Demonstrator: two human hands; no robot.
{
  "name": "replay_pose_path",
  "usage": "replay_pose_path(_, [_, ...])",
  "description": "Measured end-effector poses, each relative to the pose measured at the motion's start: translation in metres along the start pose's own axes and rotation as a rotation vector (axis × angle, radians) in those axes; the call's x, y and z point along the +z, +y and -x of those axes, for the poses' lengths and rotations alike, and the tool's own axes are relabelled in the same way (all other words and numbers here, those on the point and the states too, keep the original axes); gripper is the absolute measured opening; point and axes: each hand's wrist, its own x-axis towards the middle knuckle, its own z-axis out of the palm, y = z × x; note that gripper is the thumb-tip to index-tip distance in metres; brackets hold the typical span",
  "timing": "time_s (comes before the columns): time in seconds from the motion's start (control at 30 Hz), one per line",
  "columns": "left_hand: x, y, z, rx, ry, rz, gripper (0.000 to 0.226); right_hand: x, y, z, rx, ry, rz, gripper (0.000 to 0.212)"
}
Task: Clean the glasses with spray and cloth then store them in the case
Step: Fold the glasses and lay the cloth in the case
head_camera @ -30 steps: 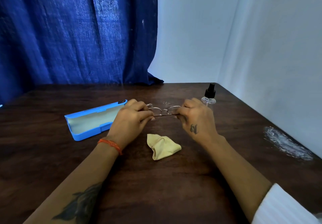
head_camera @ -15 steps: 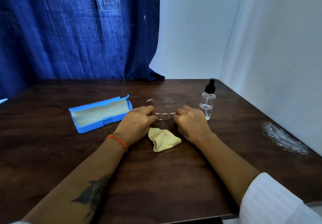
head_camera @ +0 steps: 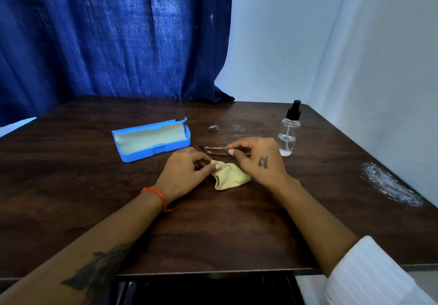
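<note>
On the dark wooden table [head_camera: 213, 229], mid-field, we note the glasses [head_camera: 216, 151] lying flat, seemingly folded, just beyond the yellow cloth [head_camera: 231, 177]. Our right hand [head_camera: 259, 160] pinches the thin metal frame between thumb and forefinger; our left hand [head_camera: 187, 174] has its fingertips curled onto the near corner of the cloth. Blue case [head_camera: 151, 140] sits open to the left, lining exposed; spray bottle [head_camera: 288, 131] stands upright to the right, apart from both hands. Judgement: frame is light, springy, easily bent; lenses smear and scratch, so we hold by rim or temple, never lens faces. Cloth is soft and limp; gather it by a bunched edge.
</note>
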Motion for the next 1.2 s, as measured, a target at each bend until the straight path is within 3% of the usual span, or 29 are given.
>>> replay_pose_path(0.1, [-0.001, 0.0, 0.003, -0.006, -0.067, 0.003, 0.01, 0.007, -0.005, -0.005, 0.043, -0.292, -0.021, 0.023])
replay_pose_path(0.17, [-0.002, 0.003, 0.001, -0.002, -0.052, 0.056, 0.004, 0.011, -0.007, -0.007, 0.04, -0.377, -0.064, 0.022])
replay_pose_path(0.27, [-0.003, 0.01, -0.001, -0.022, 0.005, 0.182, 0.003, 0.006, -0.01, -0.008, 0.039, -0.31, -0.175, 0.009])
replay_pose_path(0.33, [-0.007, 0.016, -0.001, -0.074, 0.031, 0.386, 0.004, -0.001, -0.013, -0.009, 0.045, -0.231, -0.25, 0.006])
replay_pose_path(0.47, [-0.017, 0.029, -0.001, -0.156, -0.08, 0.794, 0.012, -0.018, -0.028, -0.013, 0.058, -0.076, -0.355, 0.003])
replay_pose_path(0.63, [-0.026, 0.038, 0.004, -0.125, -0.196, 0.86, 0.019, -0.046, -0.051, -0.023, -0.03, 0.009, -0.313, 0.003])
replay_pose_path(0.8, [-0.045, 0.021, 0.02, -0.153, -0.209, 0.703, 0.011, -0.075, -0.054, -0.031, 0.039, 0.064, -0.367, 0.009])
replay_pose_path(0.9, [-0.064, 0.001, 0.026, -0.163, -0.098, 0.612, 0.008, -0.083, -0.045, -0.031, 0.102, -0.012, -0.415, 0.013])
replay_pose_path(1.0, [-0.079, -0.01, 0.025, -0.043, 0.08, 0.279, 0.008, -0.074, -0.037, -0.024, 0.135, -0.054, -0.511, 0.009])
replay_pose_path(1.07, [-0.084, -0.014, 0.026, 0.089, 0.138, 0.014, 0.021, -0.067, -0.033, -0.015, 0.083, -0.074, -0.511, 0.011])
replay_pose_path(1.2, [-0.087, -0.024, 0.043, 0.241, -0.026, -0.211, 0.04, -0.059, -0.018, 0.016, -0.021, -0.247, -0.383, 0.022])
